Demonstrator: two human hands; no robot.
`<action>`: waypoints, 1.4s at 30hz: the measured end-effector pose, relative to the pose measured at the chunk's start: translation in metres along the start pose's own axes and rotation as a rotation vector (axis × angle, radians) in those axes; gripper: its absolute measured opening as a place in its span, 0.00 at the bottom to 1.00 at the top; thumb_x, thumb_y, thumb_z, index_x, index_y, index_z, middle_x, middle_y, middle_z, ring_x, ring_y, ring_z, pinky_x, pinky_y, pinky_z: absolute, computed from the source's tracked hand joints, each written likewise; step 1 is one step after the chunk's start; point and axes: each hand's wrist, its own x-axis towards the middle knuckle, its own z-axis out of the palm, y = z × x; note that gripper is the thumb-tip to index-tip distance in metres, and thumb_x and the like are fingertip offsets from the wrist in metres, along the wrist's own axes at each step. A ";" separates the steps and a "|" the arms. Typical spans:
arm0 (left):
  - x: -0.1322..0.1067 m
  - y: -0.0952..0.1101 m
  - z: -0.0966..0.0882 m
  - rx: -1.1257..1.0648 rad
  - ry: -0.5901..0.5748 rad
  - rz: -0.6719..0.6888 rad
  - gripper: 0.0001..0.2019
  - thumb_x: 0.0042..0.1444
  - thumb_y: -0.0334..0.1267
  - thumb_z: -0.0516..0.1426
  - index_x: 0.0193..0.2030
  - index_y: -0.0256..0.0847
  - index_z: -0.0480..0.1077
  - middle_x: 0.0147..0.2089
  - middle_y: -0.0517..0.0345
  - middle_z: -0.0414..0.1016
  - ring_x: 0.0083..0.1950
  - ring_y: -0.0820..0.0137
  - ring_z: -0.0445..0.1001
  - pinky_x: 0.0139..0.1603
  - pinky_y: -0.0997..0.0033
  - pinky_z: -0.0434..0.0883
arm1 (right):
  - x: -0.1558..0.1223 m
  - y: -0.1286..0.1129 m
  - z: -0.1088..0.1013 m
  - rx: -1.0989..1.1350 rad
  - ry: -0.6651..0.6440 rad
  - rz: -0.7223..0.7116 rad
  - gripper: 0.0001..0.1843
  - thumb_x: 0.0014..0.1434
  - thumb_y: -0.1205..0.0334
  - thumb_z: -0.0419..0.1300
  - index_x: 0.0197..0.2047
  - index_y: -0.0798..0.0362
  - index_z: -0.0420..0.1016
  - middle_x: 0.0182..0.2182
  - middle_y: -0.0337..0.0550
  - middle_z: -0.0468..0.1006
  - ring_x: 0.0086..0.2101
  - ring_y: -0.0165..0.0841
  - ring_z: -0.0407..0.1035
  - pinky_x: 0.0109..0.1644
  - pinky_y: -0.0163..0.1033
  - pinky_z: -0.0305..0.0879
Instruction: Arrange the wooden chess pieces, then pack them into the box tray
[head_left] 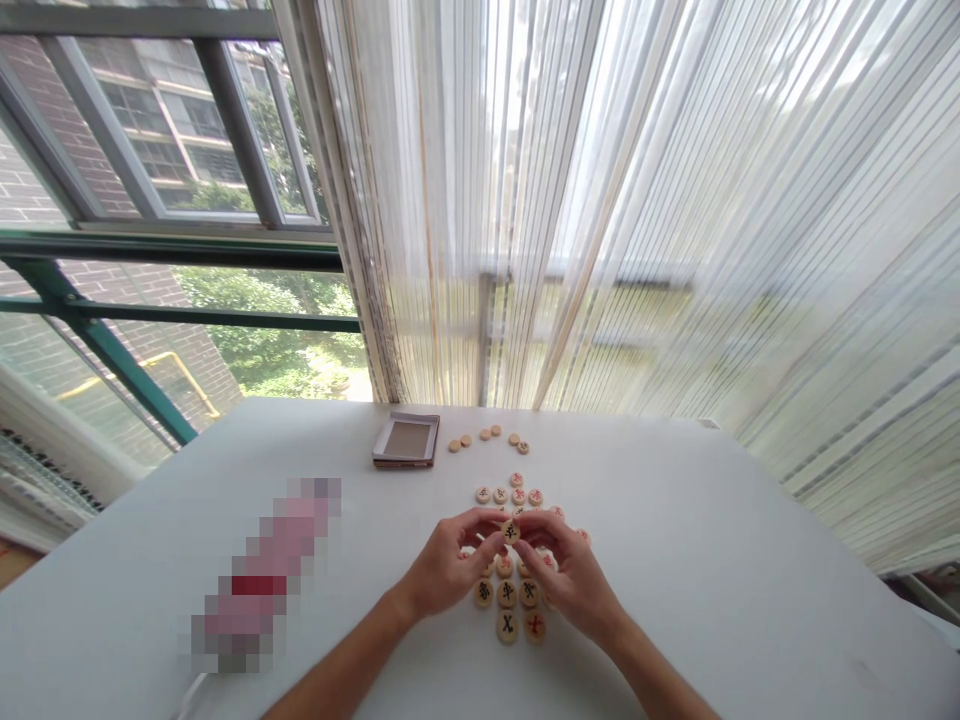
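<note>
Between the fingertips of both hands is a round wooden Chinese chess piece (511, 532) with a black character facing me. My left hand (459, 558) pinches it from the left, and my right hand (564, 562) grips it from the right. Beneath and around the hands, more pieces lie in rows on the white table, some with red characters and some with black. A black-marked piece (507, 626) and a red-marked piece (535, 627) form the nearest row. Farther off, a red-marked piece (517, 480) tops the group. My hands hide part of the middle rows.
A shallow open box (406, 440) sits near the far edge of the white table (660, 560). Several loose pieces (485, 434) lie in a curve to its right. A pixelated pink object (259, 575) is at left. Beyond are string curtains (600, 200) and a window.
</note>
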 end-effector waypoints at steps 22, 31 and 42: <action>0.001 -0.008 0.016 -0.302 0.095 -0.083 0.13 0.54 0.42 0.65 0.40 0.36 0.71 0.34 0.53 0.78 0.35 0.67 0.77 0.36 0.72 0.73 | -0.002 -0.003 0.005 -0.237 0.017 -0.197 0.09 0.62 0.67 0.60 0.46 0.48 0.73 0.37 0.41 0.78 0.33 0.32 0.71 0.40 0.38 0.70; 0.000 -0.003 0.018 -0.216 0.131 -0.051 0.13 0.59 0.46 0.60 0.39 0.35 0.73 0.36 0.52 0.80 0.36 0.66 0.78 0.38 0.70 0.75 | -0.003 -0.002 0.005 -0.217 0.026 -0.137 0.08 0.62 0.63 0.60 0.45 0.48 0.74 0.37 0.43 0.79 0.34 0.35 0.72 0.40 0.40 0.71; 0.001 -0.002 0.012 -0.186 0.087 -0.041 0.17 0.63 0.46 0.56 0.50 0.36 0.72 0.42 0.50 0.79 0.38 0.67 0.77 0.39 0.70 0.75 | 0.000 0.001 0.001 -0.184 0.040 -0.108 0.09 0.63 0.63 0.59 0.47 0.49 0.73 0.38 0.43 0.77 0.36 0.35 0.73 0.41 0.40 0.73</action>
